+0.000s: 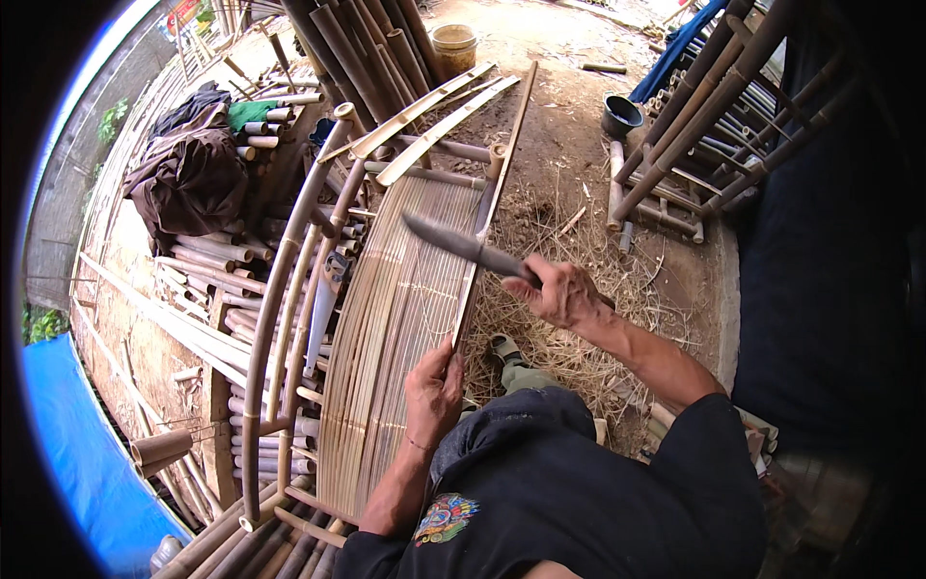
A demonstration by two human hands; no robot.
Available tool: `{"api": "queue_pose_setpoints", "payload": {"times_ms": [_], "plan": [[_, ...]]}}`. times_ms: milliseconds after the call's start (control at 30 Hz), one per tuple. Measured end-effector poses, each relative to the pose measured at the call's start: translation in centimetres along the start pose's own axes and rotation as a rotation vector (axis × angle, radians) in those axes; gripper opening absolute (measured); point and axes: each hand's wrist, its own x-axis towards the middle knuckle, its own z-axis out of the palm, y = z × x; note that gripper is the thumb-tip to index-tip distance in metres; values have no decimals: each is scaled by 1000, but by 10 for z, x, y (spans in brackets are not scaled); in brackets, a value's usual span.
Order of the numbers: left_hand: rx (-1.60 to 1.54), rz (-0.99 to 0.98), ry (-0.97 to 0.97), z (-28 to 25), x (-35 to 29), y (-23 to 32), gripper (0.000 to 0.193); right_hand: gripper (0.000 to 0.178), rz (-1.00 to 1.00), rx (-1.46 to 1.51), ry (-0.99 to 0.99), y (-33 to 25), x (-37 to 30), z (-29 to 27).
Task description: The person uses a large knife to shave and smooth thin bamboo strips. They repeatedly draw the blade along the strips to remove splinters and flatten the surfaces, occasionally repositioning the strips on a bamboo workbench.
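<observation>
My right hand is wrapped round the dark handle of a large machete, whose blade points left above the slats of a bamboo bench. A long, thin bamboo strip runs along the right edge of the bench seat. Closed on the near end of that strip is my left hand, close to the slats. The seat is made of many narrow, pale slats side by side. Two wider split bamboo pieces lie across the far end of the bench frame.
A handsaw leans by the bench's left rails. Stacked bamboo lengths and dark cloth lie left. Shavings cover the ground right. Beyond stand a bamboo frame, a black bucket and a yellowish bucket.
</observation>
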Motion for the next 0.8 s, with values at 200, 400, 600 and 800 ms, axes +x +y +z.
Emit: {"api": "queue_pose_setpoints", "payload": {"times_ms": [200, 400, 600, 800], "plan": [[64, -32, -48, -6, -12, 3, 27, 61, 63, -52, 70, 27, 19, -5], [84, -152, -113, -13, -21, 8, 31, 62, -153, -148, 225, 24, 5, 10], [89, -56, -157, -31, -70, -8, 25, 70, 238, -263, 114, 111, 39, -44], [52, -172, -229, -83, -125, -56, 26, 78, 643, -34, 194, 171, 51, -106]]}}
